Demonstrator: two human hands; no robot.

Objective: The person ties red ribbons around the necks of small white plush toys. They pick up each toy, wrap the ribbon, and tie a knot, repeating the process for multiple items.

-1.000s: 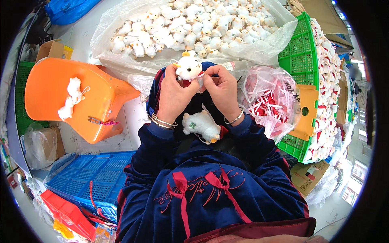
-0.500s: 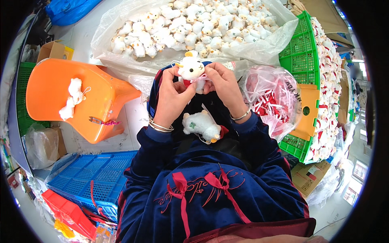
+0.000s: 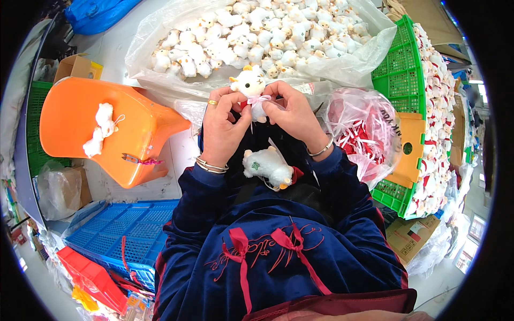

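Between my two hands, upright in front of me, is a small white plush sheep (image 3: pixel 249 84) with yellow ears and horns. Something red shows at its back, and a pale pink ribbon bow (image 3: pixel 258 99) sits at its neck. My left hand (image 3: pixel 227 120) grips the toy from its left side, fingers closed round the red part. Thumb and fingers of my right hand (image 3: pixel 292 113) pinch at the ribbon's right side. A second plush sheep (image 3: pixel 267 167) lies on its side in my lap, a green leaf mark on its body and red cloth near its head.
A clear plastic sheet (image 3: pixel 144 51) bears a heap of white plush toys (image 3: pixel 257 35) ahead. On my right are a bag of red and pink ribbons (image 3: pixel 361 136) and a green crate (image 3: pixel 399 64). An orange stool (image 3: pixel 69 115) at left holds plush toys (image 3: pixel 101 128) and snips (image 3: pixel 140 159); nearer is a blue crate (image 3: pixel 115 235).
The held sheep has turned a little to the left, and its pink bow now shows clearly at the front. My right fingers have shifted slightly down and away from its face.
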